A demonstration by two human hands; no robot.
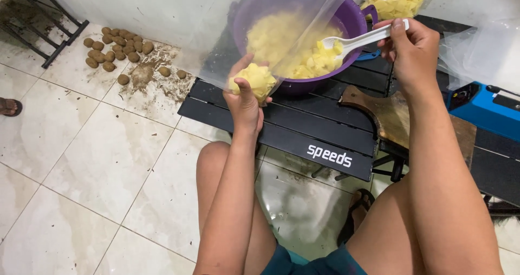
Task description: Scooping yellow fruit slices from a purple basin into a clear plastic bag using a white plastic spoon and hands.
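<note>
Black slatted surface [303, 123] carries a purple bowl [355, 23] of yellow cut pieces [271, 36]. Clear plastic bag [216, 47] leans over the bowl rim; left hand [246, 99] is closed around its filled lower corner. Right hand [414, 50] grips a white spoon [352, 41], its loaded tip inside the bag mouth. Brown unpeeled tubers [116, 47] lie on the floor.

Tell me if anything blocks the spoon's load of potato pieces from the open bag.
Nothing visible does. The spoon in the right hand holds its load over the bowl, right at the mouth of the bag held by the left hand.
</note>
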